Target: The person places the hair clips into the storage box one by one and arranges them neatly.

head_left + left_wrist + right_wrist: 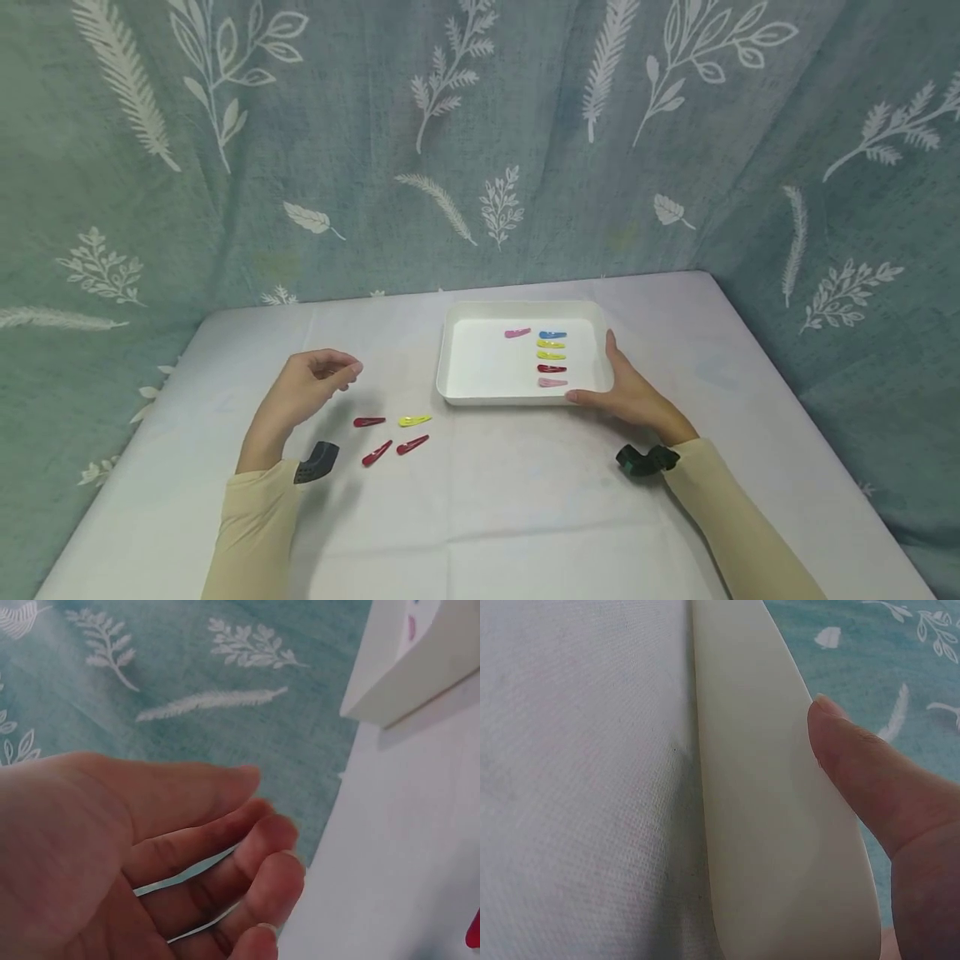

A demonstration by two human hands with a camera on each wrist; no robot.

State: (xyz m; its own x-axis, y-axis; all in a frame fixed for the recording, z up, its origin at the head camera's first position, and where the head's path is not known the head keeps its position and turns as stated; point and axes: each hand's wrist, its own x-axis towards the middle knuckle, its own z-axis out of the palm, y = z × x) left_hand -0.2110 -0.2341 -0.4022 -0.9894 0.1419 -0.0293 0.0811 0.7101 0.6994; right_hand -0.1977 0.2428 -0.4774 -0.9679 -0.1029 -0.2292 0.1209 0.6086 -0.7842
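Note:
My left hand [303, 387] is raised over the table, its fingers loosely bent and holding nothing. In the left wrist view, gaps show between its fingers [270, 840]. Below and right of it lie several snap hair clips: a yellow clip [415, 421], a dark red clip [369, 422] and two red clips [412, 445]. My right hand [633, 396] holds the near right corner of a white tray [480, 400], thumb at the front rim, fingers along the right side. In the tray, a blue clip [552, 335], two yellow, one red and one pink form a column; a purple-pink clip [517, 332] lies left of the blue.
A white cloth [517, 500] covers the table. Behind it and at both sides hangs a green-blue curtain [360, 167] with white leaf prints. Each wrist carries a black camera mount [318, 463] over a cream sleeve [255, 525].

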